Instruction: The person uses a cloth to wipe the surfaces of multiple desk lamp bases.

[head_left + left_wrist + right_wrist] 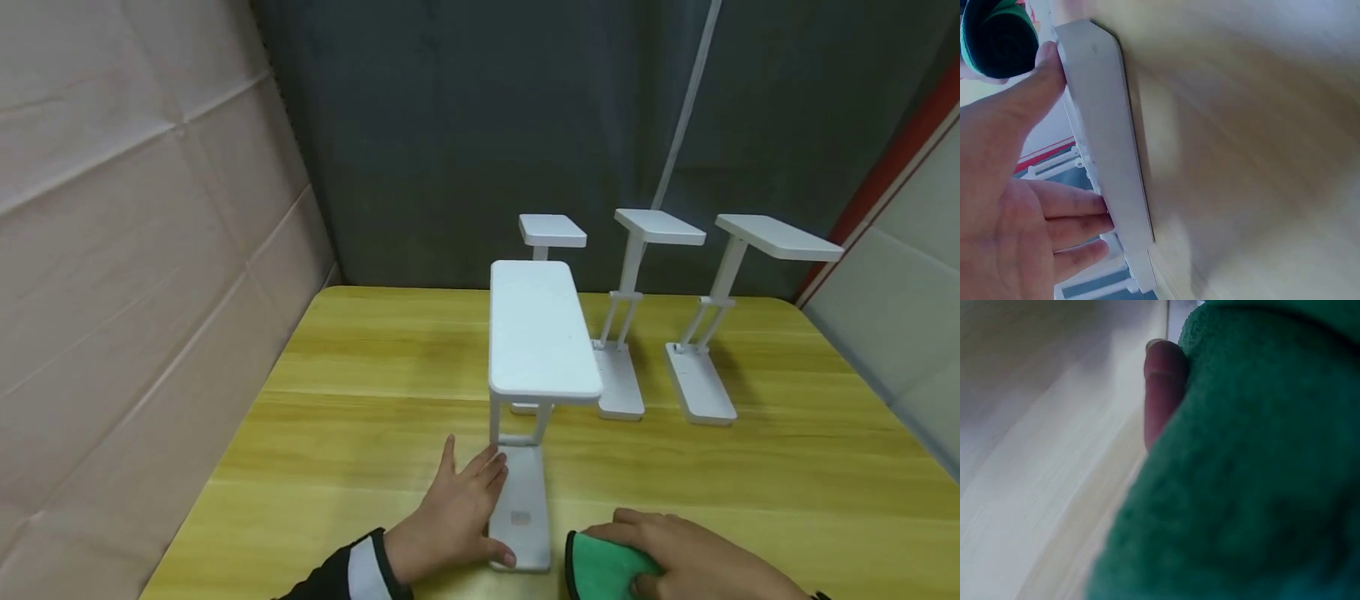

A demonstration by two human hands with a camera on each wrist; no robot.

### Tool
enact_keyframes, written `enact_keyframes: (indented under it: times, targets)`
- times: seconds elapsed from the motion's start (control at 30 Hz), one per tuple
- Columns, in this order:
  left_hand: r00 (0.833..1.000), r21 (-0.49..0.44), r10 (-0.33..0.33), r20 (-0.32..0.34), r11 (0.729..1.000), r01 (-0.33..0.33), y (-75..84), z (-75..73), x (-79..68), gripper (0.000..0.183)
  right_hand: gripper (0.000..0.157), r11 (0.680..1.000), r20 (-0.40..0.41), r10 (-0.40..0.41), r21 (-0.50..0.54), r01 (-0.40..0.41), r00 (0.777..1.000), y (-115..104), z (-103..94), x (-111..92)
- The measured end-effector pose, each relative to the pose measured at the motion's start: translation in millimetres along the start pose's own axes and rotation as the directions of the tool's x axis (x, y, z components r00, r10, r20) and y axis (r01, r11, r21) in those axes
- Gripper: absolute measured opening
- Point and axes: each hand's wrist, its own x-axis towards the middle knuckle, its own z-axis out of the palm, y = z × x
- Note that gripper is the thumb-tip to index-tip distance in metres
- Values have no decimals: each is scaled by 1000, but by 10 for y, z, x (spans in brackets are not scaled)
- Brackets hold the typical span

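A white folding desk lamp [542, 333] stands nearest, its flat head raised above its base [522, 492]. My left hand [459, 517] rests at the left side of that base with its fingers spread and fairly straight. In the left wrist view, the thumb touches the base [1107, 131] near one end and the fingertips meet its edge farther along. To the right of the base, my right hand [686, 554] grips a green cloth [606, 571] with dark edging. The cloth [1241, 469] fills much of the right wrist view and hides most of the fingers.
Behind the near lamp stand three more white lamps: one partly hidden [551, 231], one in the middle [621, 379] and one at right [701, 383]. They share a wood-grain table [360, 417]. A dark curtain [450, 150] hangs behind, and a pale wall covering [150, 275] lies left.
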Motion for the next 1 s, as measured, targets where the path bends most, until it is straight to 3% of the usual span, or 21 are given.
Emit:
enact_keyframes:
  times: [0.23, 0.57, 0.77, 1.0]
  targets:
    - [998, -67, -56, 43, 996, 58, -238, -19, -126, 98, 49, 999, -9, -48, 6, 48, 999, 65, 40, -25]
    - [987, -178, -145, 71, 972, 155, -729, -73, -233, 96, 51, 993, -15, -105, -53, 104, 994, 199, 88, -145]
    - [969, -150, -197, 150, 964, 219, -1008, -109, -112, 95, 52, 979, -48, -172, -118, 165, 984, 279, 128, -191]
    - [946, -126, -247, 207, 953, 277, -1361, -132, 195, 95, 47, 971, -60, -208, -135, 198, 976, 342, 155, -215]
